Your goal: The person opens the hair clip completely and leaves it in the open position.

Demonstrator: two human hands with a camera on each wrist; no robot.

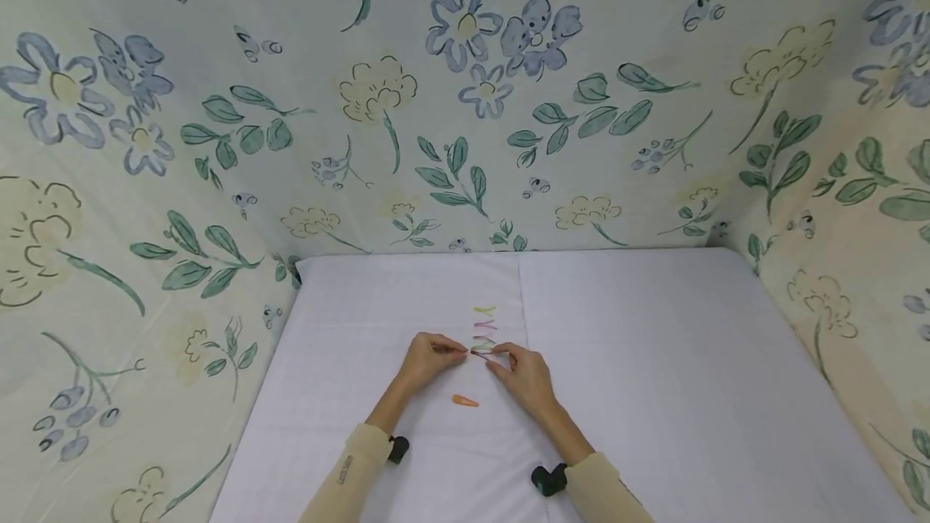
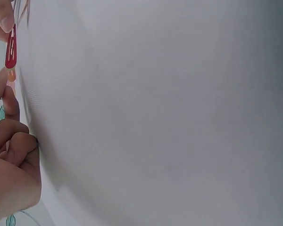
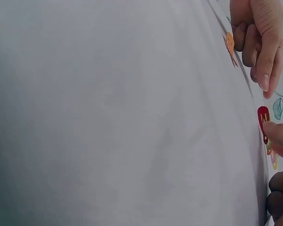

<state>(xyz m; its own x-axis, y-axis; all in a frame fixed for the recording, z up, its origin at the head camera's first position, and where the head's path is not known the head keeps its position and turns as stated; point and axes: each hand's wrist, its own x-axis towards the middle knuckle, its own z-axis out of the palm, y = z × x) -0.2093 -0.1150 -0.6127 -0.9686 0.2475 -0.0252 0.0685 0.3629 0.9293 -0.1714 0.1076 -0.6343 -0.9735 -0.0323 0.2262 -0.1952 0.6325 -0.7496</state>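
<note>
A red snap hair clip [image 3: 262, 115] is pinched between thumb and finger of my right hand [image 1: 527, 380], just above the white cloth. Its rounded end points towards my left hand [image 1: 430, 361]. In the right wrist view a small gap separates the left fingertips from the clip, and no object shows between them. The left thumb and forefinger reach forward while the other fingers bend. Beyond the hands, several clips form a column, with a yellow clip [image 1: 484, 310] farthest and a pink clip [image 1: 484, 324] nearer. An orange hair clip [image 1: 465, 400] lies on the cloth nearer me, between the forearms.
The white cloth [image 1: 654, 361] covers the table, with a crease running front to back near its middle. Flower-patterned fabric [image 1: 407, 168] hangs behind and along both sides. A dark wrist device [image 1: 548, 479] is on the right wrist, another [image 1: 398, 449] on the left.
</note>
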